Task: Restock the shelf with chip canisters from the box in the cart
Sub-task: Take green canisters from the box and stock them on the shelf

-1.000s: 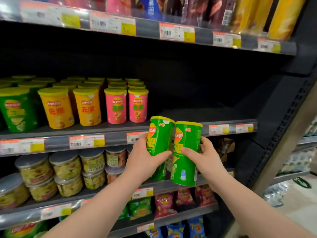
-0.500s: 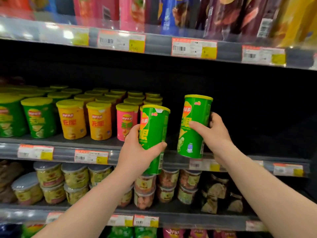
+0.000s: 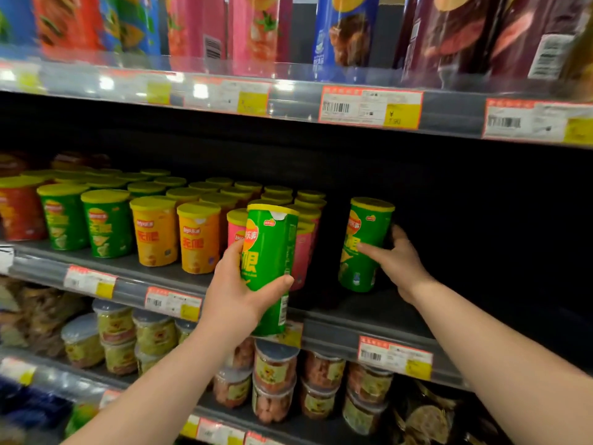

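Green canister [image 3: 269, 268] is gripped by left hand [image 3: 237, 297] before shelf [image 3: 337, 329] front edge | second green canister [image 3: 365, 245] is clasped by right hand [image 3: 398, 264] over shelf's right part, base contact unclear | pink canisters [image 3: 301, 258] are partly hidden behind first.

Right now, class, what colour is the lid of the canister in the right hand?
Yellow, on a green canister; the head view shows it.

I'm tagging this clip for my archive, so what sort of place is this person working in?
Most likely a supermarket or convenience store snack aisle. Barcoded price labels run along the shelf edges, rows of matching chip canisters face outward, and sealed snack tubs fill the shelf below.
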Tool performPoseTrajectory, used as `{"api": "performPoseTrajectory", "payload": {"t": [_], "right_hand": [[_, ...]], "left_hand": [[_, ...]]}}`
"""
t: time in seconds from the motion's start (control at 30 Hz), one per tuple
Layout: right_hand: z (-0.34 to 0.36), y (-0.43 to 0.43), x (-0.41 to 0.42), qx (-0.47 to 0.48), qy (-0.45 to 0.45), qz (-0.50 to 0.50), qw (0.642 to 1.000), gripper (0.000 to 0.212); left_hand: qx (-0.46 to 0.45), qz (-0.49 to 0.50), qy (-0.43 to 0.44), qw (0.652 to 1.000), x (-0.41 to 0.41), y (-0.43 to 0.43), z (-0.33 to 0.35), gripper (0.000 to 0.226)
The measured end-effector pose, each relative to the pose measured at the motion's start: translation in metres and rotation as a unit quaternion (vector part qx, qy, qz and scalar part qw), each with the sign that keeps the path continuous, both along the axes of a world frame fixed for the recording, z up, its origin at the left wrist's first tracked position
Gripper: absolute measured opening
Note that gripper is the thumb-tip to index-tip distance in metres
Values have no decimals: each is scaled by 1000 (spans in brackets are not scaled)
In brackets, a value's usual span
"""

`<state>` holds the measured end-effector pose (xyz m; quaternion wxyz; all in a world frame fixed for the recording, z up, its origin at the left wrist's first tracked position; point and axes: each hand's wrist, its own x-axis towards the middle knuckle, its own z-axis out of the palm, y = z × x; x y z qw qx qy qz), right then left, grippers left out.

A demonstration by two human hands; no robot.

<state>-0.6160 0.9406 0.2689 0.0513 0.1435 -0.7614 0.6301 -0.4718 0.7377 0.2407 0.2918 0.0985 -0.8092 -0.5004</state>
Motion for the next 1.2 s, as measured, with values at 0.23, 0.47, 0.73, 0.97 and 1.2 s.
{"api": "performPoseTrajectory", "payload": {"t": [0.23,0.47,0.73,0.97,1.2], "right_hand": [[-2,-7,-34,22,-24,16,999,78],[-5,-15,-51,101,-21,-17,995,94],[-8,-22,-62,126,-22,-11,992,66],[-10,-19,-44,121,-17,-50,991,71],[11,-10,24,80,3,97,992,7]], "left_hand": [[-4,51,-4,999,-3,-2,-2,81],[-9,72,2,997,-4,-2,-2,76],[-33,77,-2,996,-7,-3,-2,84],[-35,47,2,998,-10,0,-3,88],[-62,-3,28,998,-18,29,3,85]]}}
